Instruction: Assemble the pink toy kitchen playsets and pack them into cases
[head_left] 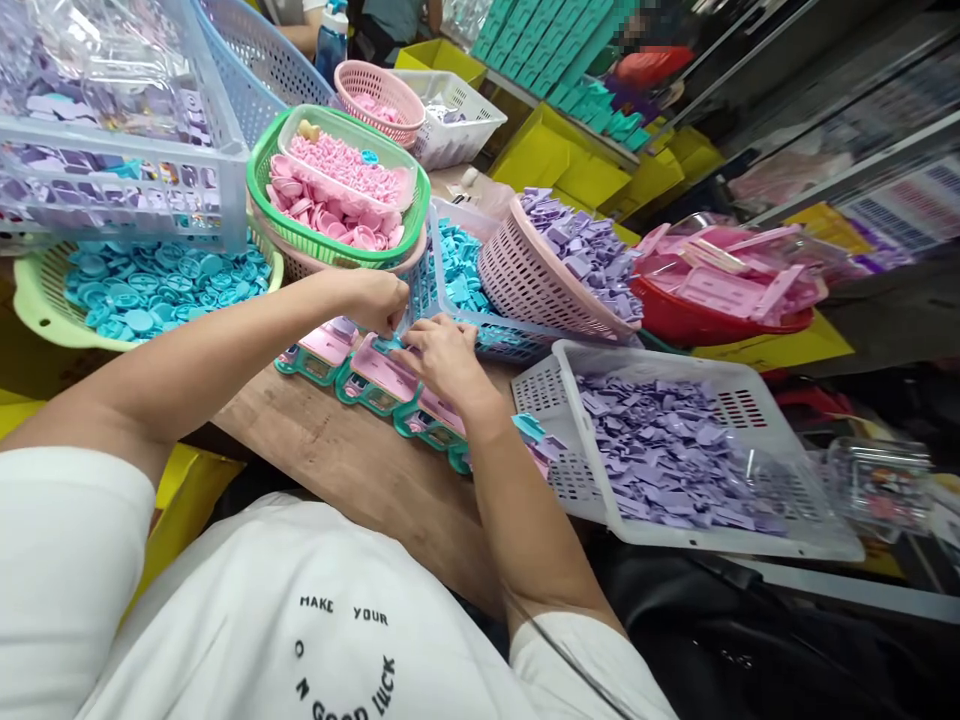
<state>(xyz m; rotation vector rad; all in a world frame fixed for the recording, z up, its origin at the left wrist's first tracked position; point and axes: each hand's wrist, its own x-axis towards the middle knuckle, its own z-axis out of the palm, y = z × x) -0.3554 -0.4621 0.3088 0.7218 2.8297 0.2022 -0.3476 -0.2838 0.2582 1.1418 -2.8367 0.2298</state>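
A row of small plastic toys with pink tops and teal bases (379, 385) runs along the near side of the bench. My left hand (379, 300) is above one of them, its fingers closed and pointing down; what they hold, if anything, is hidden. Just below its fingertips a small blue plastic piece (388, 344) lies on the pink top. My right hand (442, 355) is bent over the same toy from the right, thumb and fingers gripping around its upper side. My right forearm covers part of the row.
Behind my hands stand a green basket (259, 170) of pink parts and a pink basket (517, 265) of purple pieces. A white crate (574, 420) of purple pieces is at right. Blue discs (169, 290) fill a basket at left, under a clear crate (232, 190).
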